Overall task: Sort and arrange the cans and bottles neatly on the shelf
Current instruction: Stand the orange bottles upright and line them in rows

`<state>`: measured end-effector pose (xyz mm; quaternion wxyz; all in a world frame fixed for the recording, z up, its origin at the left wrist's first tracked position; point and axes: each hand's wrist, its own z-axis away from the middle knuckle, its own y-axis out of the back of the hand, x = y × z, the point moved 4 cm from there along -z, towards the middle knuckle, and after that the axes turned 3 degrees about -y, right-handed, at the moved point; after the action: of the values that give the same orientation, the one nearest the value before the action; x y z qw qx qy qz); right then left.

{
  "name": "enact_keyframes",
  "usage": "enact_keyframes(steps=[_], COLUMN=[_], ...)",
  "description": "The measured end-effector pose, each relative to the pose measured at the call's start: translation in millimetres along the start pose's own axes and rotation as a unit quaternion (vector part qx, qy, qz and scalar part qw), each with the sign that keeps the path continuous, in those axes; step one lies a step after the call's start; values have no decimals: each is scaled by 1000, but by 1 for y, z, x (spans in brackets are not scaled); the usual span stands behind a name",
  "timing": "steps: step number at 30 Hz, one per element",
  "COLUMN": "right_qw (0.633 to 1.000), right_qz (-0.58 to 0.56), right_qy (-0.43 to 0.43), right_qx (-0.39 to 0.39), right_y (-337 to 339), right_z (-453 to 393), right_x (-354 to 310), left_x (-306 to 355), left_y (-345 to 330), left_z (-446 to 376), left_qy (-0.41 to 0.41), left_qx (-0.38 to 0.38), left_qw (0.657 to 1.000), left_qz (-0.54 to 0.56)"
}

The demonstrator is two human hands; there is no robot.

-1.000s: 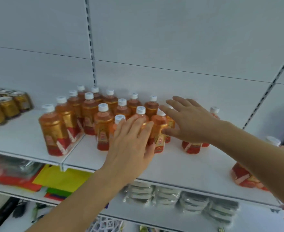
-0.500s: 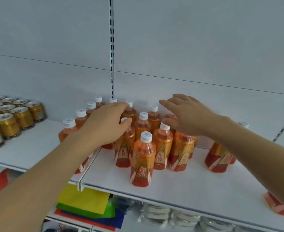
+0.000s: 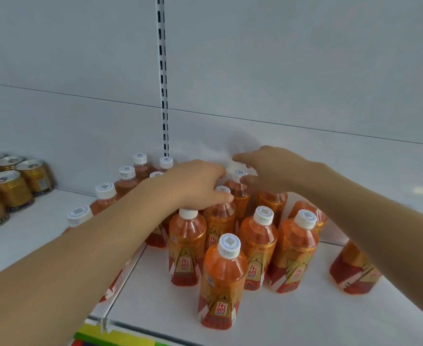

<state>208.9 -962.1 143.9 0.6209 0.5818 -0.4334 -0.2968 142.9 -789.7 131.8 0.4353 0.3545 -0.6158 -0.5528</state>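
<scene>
Bottles [image 3: 258, 245] stand bunched mid-shelf [image 3: 292, 318]; tidying them into rows looks under way. Left hand [image 3: 193, 186] curls over rear caps, right hand [image 3: 267, 168] reaches beside it, grip unclear on both. Next: square the back row. Front bottle [image 3: 221, 280] and cans [image 3: 11, 188] crowd the space.

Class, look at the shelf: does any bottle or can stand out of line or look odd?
Yes. One orange plastic bottle with a white cap stands alone ahead of the cluster, and another sits apart on the right. Nothing is tipped or spilled. The gold metal cans look orderly.
</scene>
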Motion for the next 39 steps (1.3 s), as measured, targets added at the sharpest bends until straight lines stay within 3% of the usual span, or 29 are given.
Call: enact_keyframes(steps=[9, 24, 33, 39], right_qw=[1000, 998, 997, 997], right_qz=[-5, -43, -65, -63], right_qy=[-8, -13, -8, 2], right_qx=[-15, 36, 28, 33], right_y=[-11, -13, -19, -14], right_z=[-19, -36, -33, -37], right_x=[-9, -36, -30, -32], left_x=[-11, -65, -50, -57], left_y=[-4, 7, -3, 10], left_z=[-20, -21, -24, -30], left_qy=[-86, -70, -110, -83], left_qx=[-52, -42, -69, -43], left_qw=[994, 993, 990, 992], left_qz=[-32, -81, -52, -84])
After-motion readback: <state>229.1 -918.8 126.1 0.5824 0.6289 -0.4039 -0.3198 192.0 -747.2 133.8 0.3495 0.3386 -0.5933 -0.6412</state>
